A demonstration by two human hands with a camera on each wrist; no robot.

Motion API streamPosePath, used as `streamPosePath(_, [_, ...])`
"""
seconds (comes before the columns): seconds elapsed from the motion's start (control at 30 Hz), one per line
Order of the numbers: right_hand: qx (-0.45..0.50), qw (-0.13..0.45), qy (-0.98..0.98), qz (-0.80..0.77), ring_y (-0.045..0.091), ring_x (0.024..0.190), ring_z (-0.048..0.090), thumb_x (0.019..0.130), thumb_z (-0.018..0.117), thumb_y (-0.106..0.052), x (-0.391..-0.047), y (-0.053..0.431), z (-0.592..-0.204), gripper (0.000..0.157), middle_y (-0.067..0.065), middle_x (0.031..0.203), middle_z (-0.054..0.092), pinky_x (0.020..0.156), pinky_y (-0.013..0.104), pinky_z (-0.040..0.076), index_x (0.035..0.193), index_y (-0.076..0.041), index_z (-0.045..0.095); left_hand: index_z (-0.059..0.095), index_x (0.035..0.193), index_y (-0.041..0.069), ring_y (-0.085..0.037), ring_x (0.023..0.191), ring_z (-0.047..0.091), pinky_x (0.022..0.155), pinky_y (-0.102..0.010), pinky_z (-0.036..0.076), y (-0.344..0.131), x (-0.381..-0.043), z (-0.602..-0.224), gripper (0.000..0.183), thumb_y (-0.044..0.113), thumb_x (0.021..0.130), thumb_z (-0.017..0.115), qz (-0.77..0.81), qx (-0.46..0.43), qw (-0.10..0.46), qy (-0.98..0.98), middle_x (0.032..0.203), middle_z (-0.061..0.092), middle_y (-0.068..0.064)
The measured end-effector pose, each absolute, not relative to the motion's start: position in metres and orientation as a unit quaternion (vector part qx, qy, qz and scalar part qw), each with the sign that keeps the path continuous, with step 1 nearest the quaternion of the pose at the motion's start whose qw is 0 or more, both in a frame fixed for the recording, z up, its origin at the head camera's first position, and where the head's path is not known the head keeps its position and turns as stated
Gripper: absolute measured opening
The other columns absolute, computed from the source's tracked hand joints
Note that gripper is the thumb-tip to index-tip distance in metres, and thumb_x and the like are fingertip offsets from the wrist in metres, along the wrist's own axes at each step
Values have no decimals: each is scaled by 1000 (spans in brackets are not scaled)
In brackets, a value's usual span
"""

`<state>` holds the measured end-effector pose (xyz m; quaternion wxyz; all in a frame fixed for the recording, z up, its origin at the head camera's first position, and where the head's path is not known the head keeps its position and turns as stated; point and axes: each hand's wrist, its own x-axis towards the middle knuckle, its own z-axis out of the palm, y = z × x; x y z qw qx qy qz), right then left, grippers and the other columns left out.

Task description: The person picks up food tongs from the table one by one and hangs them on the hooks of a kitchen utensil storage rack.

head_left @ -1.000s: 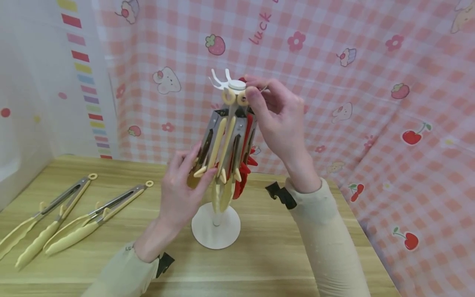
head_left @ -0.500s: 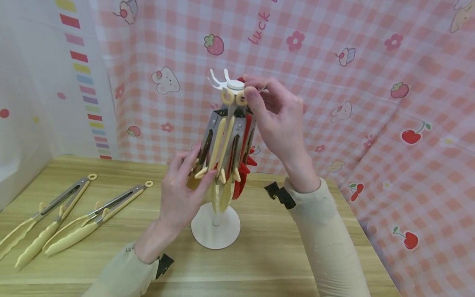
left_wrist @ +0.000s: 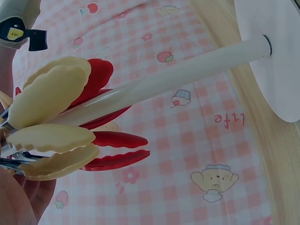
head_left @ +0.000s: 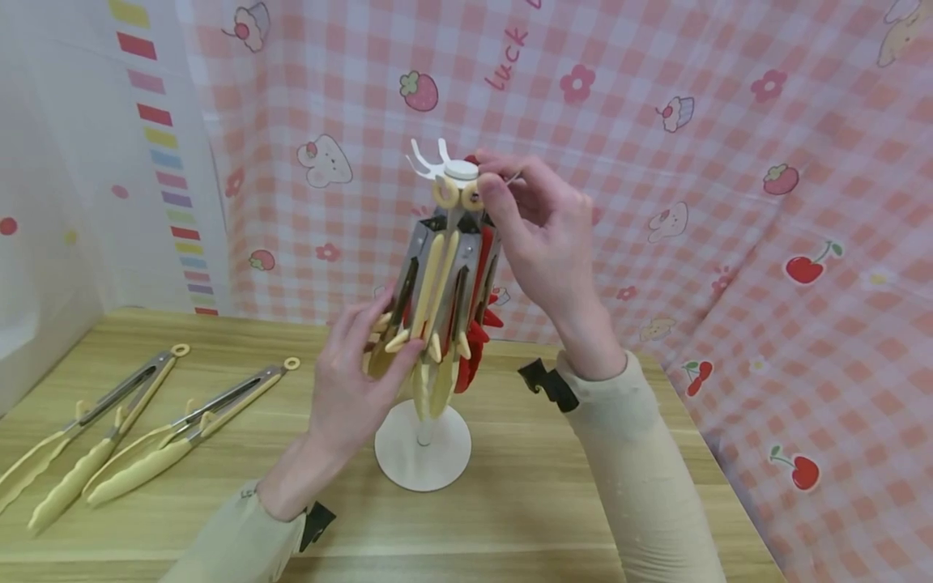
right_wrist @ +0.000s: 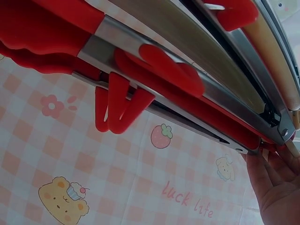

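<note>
Tongs (head_left: 445,283) hanging between both hands (head_left: 550,243) partly hide the stand's (head_left: 423,467) white pole (left_wrist: 187,70).

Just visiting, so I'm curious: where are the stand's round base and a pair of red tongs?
Round base (head_left: 423,470): head view, bare near part.
Red tongs (right_wrist: 171,70): right wrist view, side tab.

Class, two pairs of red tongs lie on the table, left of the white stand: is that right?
Only the colour is wrong: in the head view, the two pairs of tongs on the table, left of the white stand, are yellow, not red.
</note>
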<state>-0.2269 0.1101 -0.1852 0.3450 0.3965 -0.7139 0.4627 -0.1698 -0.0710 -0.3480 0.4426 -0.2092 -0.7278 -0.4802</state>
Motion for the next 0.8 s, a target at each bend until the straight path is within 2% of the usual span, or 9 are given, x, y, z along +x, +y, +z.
streamPosePath(0.3, [399, 337, -712, 469, 33, 107, 80, 97, 53, -71, -229, 109, -187, 82, 23, 126, 76, 92, 29, 64, 108, 8, 71, 57, 147, 4, -33, 114, 67, 84, -7, 48, -77, -169, -351, 64, 11, 89, 82, -473, -211, 438, -735, 131, 68, -19])
streamPosePath(0.47, [392, 340, -717, 466, 33, 107, 80, 96, 52, -74, -227, 108, -188, 84, 22, 127, 76, 91, 29, 64, 108, 8, 71, 57, 147, 3, -34, 117, 67, 84, -9, 49, -79, -169, -353, 65, 9, 88, 82, -464, -215, 437, -739, 134, 68, -20])
streamPosePath(0.53, [390, 343, -719, 463, 33, 107, 80, 96, 50, -75, -227, 109, -188, 86, 22, 127, 76, 91, 28, 64, 108, 8, 71, 56, 147, 3, -35, 119, 66, 86, -8, 49, -79, -169, -353, 63, 14, 90, 81, -462, -218, 437, -740, 135, 68, -20])
streamPosePath(0.6, [389, 345, -719, 462, 33, 106, 80, 96, 50, -75, -227, 109, -188, 86, 22, 126, 76, 91, 28, 64, 108, 7, 71, 56, 148, 3, -36, 121, 66, 91, -9, 49, -81, -169, -354, 61, 27, 96, 77, -459, -220, 438, -741, 136, 68, -20])
streamPosePath(0.7, [388, 349, -719, 460, 34, 106, 80, 96, 51, -76, -227, 109, -188, 86, 22, 126, 76, 91, 27, 64, 107, 7, 71, 56, 147, 2, -36, 122, 66, 94, -14, 53, -82, -169, -354, 66, 49, 102, 66, -448, -221, 441, -746, 135, 68, -20])
streamPosePath(0.8, [388, 352, -717, 459, 34, 105, 80, 96, 51, -75, -228, 109, -187, 86, 22, 125, 77, 90, 27, 64, 107, 7, 71, 57, 146, 1, -34, 122, 67, 91, -23, 58, -85, -170, -353, 74, 60, 102, 56, -432, -221, 445, -752, 134, 69, -20])
